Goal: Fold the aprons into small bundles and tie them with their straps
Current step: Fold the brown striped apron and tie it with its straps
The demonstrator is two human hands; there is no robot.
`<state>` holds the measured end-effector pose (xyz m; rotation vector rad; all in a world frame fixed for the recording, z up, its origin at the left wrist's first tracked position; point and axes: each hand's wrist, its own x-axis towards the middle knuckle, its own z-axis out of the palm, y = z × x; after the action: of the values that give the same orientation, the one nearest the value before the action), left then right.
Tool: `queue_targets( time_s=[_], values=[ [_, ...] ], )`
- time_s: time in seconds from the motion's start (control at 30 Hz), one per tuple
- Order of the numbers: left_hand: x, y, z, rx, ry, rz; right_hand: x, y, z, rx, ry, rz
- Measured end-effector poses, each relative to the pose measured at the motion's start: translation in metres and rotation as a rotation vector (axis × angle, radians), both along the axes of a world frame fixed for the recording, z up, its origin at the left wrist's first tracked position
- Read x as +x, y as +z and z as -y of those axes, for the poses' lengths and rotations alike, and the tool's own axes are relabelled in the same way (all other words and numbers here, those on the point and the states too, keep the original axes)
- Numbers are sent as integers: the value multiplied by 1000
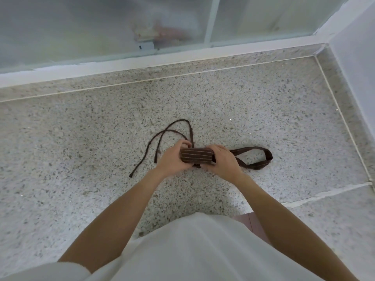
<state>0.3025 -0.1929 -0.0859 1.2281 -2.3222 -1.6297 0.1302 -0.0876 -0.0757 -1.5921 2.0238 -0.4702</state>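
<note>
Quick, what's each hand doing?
Left hand: holding the folded apron bundle.
Right hand: holding the bundle's other end.

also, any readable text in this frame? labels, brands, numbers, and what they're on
None readable.
Folded brown striped apron bundle, gripped by the left hand and right hand: stripes only, no tag or print showing.
Straps and wide loop on the speckled counter: blank.
Small white piece behind the frosted glass: has a dark mark, too blurred to read.
</note>
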Motion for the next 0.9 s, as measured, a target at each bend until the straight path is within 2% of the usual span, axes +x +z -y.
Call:
queue_targets(
  time_s=[0.17,0.27,0.37,0.5,0.6,0.8,0.9],
  values=[
    [4,48,-2,356,373,-356,13,56,8,-28,-381,600],
    [6,67,-9,345,508,-424,17,69,10,-72,-552,775],
    [16,67,-19,213,572,-335,13,72,7,-111,-747,898],
    [33,69,-36,-34,345,-123,7,68,-1,-146,-781,811],
    [42,73,-44,-67,253,-96,10,68,-4,-142,-762,768],
    [52,66,-46,-96,205,-29,13,74,-4,-137,-700,702],
    [56,68,-46,-211,367,-82,14,79,-6,-164,-658,628]
  ],
)
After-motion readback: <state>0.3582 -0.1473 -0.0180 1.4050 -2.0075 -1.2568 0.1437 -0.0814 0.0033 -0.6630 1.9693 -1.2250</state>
